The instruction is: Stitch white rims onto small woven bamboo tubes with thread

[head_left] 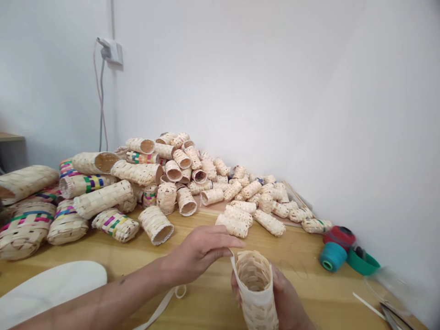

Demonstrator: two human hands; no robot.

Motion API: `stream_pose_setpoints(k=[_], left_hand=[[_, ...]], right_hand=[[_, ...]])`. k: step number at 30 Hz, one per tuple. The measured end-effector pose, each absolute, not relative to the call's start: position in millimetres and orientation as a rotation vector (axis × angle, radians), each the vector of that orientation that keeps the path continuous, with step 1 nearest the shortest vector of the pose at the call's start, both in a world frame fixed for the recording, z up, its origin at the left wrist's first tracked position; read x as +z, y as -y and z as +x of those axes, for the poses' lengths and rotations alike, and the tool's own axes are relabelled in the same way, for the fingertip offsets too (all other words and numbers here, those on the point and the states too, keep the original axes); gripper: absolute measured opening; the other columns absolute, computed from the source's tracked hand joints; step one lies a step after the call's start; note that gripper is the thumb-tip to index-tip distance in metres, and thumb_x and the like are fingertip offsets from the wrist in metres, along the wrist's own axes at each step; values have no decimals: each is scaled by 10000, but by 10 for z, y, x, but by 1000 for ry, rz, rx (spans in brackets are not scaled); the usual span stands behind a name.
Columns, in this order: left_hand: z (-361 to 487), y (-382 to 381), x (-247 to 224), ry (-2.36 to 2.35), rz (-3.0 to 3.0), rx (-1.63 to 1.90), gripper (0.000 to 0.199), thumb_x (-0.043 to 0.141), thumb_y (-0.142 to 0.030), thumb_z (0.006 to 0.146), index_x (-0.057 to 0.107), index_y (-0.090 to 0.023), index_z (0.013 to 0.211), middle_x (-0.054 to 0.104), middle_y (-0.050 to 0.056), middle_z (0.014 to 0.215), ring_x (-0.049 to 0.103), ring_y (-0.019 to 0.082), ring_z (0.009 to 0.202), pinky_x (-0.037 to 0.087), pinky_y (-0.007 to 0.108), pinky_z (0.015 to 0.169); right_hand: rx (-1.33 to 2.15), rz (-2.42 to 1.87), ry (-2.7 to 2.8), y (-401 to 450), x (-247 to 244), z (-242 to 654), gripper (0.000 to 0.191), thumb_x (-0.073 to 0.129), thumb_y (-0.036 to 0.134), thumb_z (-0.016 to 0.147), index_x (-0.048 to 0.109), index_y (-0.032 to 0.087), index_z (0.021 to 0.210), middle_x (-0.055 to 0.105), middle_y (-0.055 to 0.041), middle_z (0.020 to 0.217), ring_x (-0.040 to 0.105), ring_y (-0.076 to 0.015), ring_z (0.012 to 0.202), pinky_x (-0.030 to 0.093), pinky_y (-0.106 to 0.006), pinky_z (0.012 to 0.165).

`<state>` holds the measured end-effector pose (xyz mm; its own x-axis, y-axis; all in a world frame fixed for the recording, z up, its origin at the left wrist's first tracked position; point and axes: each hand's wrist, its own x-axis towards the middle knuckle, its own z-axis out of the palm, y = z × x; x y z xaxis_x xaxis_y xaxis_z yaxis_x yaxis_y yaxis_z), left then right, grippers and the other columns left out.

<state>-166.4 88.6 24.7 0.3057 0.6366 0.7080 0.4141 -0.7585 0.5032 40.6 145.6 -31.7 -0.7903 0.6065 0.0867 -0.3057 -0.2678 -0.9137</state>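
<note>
My right hand [285, 298] is wrapped round an open-topped woven bamboo cylinder [258, 305] near the table's front edge. The cylinder stands roughly upright, with loose strip ends poking up at its rim. A white band goes round its upper part. On its left side, my left hand [208, 250] pinches a pale flat tape [233, 262] between thumb and fingers, drawn up along the rim. A further length of pale tape [161, 308] hangs in a curl below my left forearm. The far fingers of my right hand are partly hidden behind the cylinder.
Woven cylinders [137, 176], some with coloured strips, are heaped along the wall. To the right are a red thread spool [340, 237], a blue thread cone [332, 256], a green bowl [364, 262] and scissors [392, 317]. A white oval board [51, 288] lies at left.
</note>
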Motion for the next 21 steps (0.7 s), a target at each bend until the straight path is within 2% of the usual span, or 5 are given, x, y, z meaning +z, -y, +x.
stream_pose_setpoints(k=[2, 8, 11, 15, 21], left_hand=[[-1670, -898, 223, -907, 2364, 1461, 268, 488, -220, 955, 690, -161, 1122, 665, 71, 850, 616, 140, 756, 456, 207, 666], [-1676, -925, 178, -901, 2345, 1471, 273, 498, -214, 950, 724, -142, 1086, 650, 82, 807, 612, 140, 733, 456, 209, 651], [-1658, -934, 158, -923, 2287, 1460, 269, 521, -239, 941, 729, -140, 1079, 641, 72, 783, 602, 141, 715, 451, 214, 638], [-1631, -946, 133, -957, 2225, 1438, 290, 541, -291, 929, 735, -126, 1067, 621, 54, 716, 574, 137, 658, 434, 218, 605], [-1607, -956, 106, -981, 2206, 1421, 270, 553, -274, 924, 714, -165, 1112, 694, 69, 805, 620, 154, 724, 449, 232, 658]], right_hand=[[2073, -384, 1413, -1455, -306, 390, 373, 619, 499, 808, 686, 137, 868, 692, -106, 794, 620, -183, 614, 475, -287, 569], [2100, -377, 1358, -1440, -291, 373, 381, 631, 500, 798, 689, 132, 878, 701, -116, 795, 632, -192, 605, 478, -290, 558], [2145, -305, 1310, -1439, -293, 380, 404, 618, 509, 820, 672, 148, 993, 712, -122, 832, 654, -204, 639, 487, -302, 583], [2213, -252, 1218, -1452, -292, 391, 470, 635, 491, 824, 558, 206, 1190, 721, -125, 877, 674, -222, 672, 487, -308, 584], [2215, -276, 1141, -1455, -282, 361, 523, 666, 492, 796, 502, 237, 1222, 724, -111, 831, 671, -213, 635, 473, -279, 546]])
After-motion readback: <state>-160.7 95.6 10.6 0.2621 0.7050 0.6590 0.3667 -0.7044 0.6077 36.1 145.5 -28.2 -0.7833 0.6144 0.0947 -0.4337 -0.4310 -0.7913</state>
